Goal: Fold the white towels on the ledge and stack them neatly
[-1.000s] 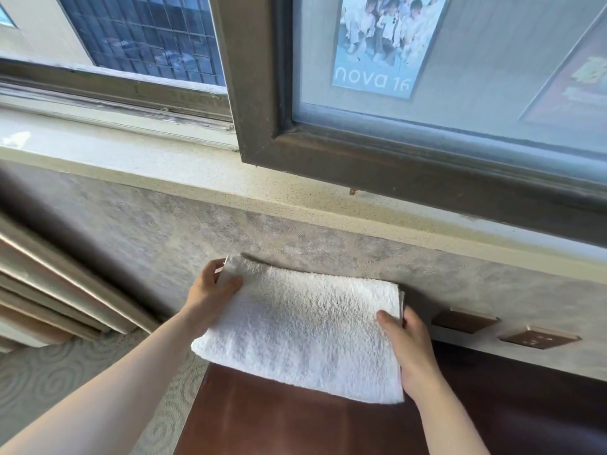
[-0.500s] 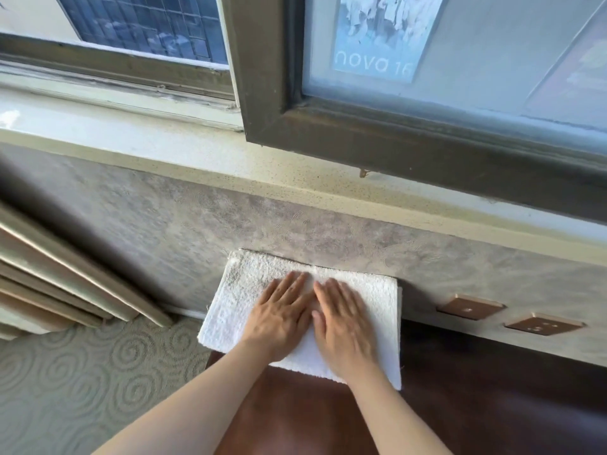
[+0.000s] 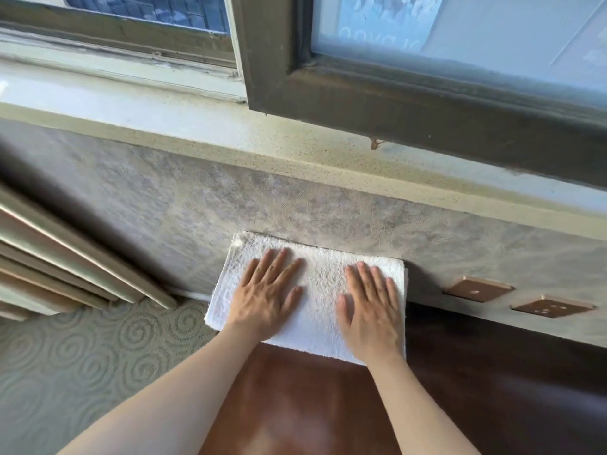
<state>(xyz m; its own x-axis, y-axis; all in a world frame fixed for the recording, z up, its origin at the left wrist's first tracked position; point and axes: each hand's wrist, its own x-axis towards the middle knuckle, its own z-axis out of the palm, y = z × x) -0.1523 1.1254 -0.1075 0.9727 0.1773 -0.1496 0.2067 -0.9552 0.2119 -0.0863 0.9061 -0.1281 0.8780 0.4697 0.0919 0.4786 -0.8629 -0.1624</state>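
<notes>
- Towel [image 3: 320, 290] sits in the lower middle of the frame, folded into a rectangle on the dark wood ledge [image 3: 295, 405], its far edge touching the grey wall [image 3: 230, 205].
- Long axis runs left to right across the frame, tilted a bit so the left end is higher up in the picture, and that left end hangs off the ledge over the carpet [image 3: 82, 356].
- my left hand [image 3: 267, 297] is flat on the left half, fingers straight and spread, gripping nothing.
- my right hand [image 3: 371, 310] does the same on the right half, palm down, fingers relaxed and pointing at the wall.
- both hands are on top of it, so neither is really nearer. I'd guess the next fold goes end to end, and either hand can grab its own short edge.
- can't see any other towels from here.
</notes>
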